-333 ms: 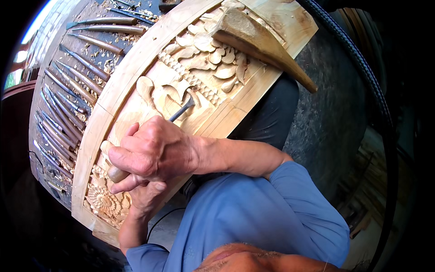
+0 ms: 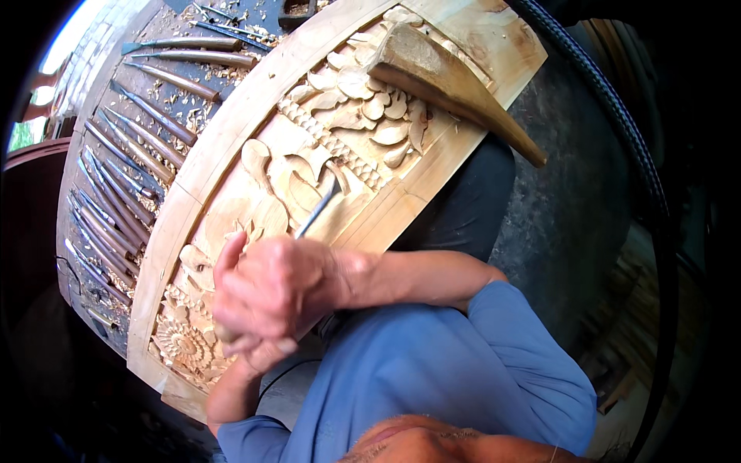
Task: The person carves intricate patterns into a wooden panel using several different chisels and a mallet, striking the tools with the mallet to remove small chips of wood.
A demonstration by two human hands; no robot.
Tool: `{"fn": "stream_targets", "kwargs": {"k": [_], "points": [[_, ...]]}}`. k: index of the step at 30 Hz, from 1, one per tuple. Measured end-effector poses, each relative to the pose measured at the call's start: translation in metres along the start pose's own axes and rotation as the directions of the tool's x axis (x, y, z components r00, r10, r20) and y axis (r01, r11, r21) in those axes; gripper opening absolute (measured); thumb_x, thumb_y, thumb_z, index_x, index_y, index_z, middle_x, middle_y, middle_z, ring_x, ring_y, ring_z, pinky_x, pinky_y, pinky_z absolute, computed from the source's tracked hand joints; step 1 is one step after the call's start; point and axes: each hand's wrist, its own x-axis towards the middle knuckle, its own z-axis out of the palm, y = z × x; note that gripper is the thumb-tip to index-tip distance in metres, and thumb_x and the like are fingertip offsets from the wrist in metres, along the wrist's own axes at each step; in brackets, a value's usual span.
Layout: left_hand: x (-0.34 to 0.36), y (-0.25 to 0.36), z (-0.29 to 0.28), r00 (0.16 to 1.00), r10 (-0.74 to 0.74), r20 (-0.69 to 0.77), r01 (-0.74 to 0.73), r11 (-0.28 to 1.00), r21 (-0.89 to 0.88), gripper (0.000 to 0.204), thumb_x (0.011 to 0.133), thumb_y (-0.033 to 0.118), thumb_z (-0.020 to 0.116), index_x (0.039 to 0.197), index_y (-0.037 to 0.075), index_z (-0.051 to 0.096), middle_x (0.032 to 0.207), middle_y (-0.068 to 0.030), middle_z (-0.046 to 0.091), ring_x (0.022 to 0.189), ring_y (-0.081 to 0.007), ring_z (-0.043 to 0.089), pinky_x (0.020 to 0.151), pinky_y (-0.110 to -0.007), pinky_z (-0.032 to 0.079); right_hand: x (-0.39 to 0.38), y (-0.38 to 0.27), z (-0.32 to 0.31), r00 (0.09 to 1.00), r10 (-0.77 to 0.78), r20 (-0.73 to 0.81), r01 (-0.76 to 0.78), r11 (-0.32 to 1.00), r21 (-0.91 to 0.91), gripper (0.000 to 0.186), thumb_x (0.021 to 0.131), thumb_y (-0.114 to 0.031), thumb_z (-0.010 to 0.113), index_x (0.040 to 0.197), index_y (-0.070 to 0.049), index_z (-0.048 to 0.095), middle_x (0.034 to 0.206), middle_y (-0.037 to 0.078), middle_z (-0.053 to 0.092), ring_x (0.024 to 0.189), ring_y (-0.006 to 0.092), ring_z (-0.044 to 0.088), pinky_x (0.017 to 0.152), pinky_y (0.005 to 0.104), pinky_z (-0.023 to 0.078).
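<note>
1. Two hands were clasped together on one slim steel carving chisel (image 2: pixel 316 210): my right hand (image 2: pixel 282 282) lay on top with its grip clenched round the handle, and my left hand (image 2: pixel 247 339) sat beneath it, fingers curled about the lower end of the same tool.
2. Its blade tip rested on the pale carved wooden panel (image 2: pixel 231 131), against a raised leaf shape near the panel's middle.
3. A brown wooden mallet (image 2: pixel 448 81) lay on the panel's far end, well apart from my hands.
4. A row of long dark-handled chisels (image 2: pixel 131 177) lay on the counter (image 2: pixel 177 15) to my left, among wood shavings.
5. I judged the risk to be a slip: too much push across the grain could have made the blade skid and gouge the finished leaves, or split a thin raised edge.
</note>
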Motion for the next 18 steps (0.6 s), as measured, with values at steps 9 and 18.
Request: {"fn": "stream_targets", "kwargs": {"k": [9, 18], "points": [[0.010, 0.050, -0.006, 0.860, 0.041, 0.508, -0.148, 0.974, 0.171, 0.060, 0.101, 0.053, 0.068, 0.134, 0.003, 0.059, 0.121, -0.0136, 0.068, 0.109, -0.0304, 0.072, 0.113, -0.052, 0.049, -0.020, -0.030, -0.044, 0.994, -0.111, 0.011, 0.112, 0.989, -0.095, 0.021, 0.093, -0.022, 0.073, 0.088, -0.005, 0.063, 0.073, 0.003, 0.058, 0.060, 0.0149, 0.061, 0.055, 0.0312, 0.047], [0.023, 0.076, 0.012, 0.791, 0.071, 0.607, -0.247, 0.945, 0.212, 0.078, 0.103, 0.035, 0.081, 0.159, -0.006, 0.047, 0.128, -0.0189, 0.073, 0.106, -0.0305, 0.078, 0.095, -0.040, 0.062, -0.001, -0.036, -0.084, 0.993, -0.119, 0.018, 0.119, 0.993, 0.017, 0.008, 0.095, -0.009, 0.071, 0.098, -0.003, 0.067, 0.080, 0.005, 0.064, 0.067, 0.0145, 0.063, 0.063, 0.0289, 0.048]]}}
